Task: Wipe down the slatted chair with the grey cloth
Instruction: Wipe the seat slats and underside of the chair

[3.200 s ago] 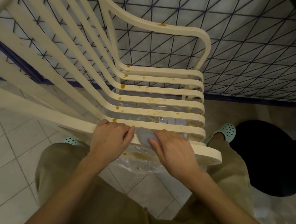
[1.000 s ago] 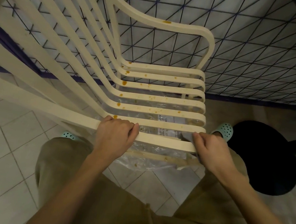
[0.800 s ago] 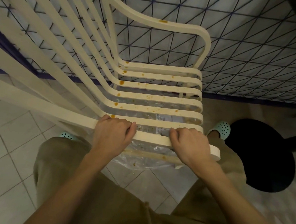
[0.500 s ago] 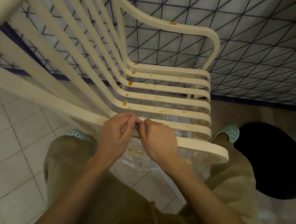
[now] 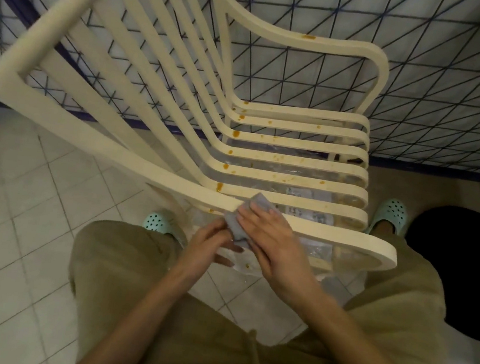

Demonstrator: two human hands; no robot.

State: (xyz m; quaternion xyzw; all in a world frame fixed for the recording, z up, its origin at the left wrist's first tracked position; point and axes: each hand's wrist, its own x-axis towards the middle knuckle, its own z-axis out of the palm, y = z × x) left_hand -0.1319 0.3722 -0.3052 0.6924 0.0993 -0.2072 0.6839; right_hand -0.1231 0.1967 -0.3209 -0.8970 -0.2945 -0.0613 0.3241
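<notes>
Grey cloth (image 5: 256, 202) lies pressed under the right hand's (image 5: 270, 241) flat, straight fingers on the slatted chair's (image 5: 347, 237) nearest rail. The left hand (image 5: 209, 243) pinches its hanging end below. Orange stains (image 5: 236, 134) dot the seat slats beyond.

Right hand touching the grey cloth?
Touching. Head view: the right hand lies flat on the grey cloth, pressing it onto the chair's nearest slat.

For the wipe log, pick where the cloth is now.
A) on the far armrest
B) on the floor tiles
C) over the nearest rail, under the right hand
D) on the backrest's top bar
C: the cloth drapes over the nearest rail, with the right hand flat on it and the left hand gripping its hanging end.
</notes>
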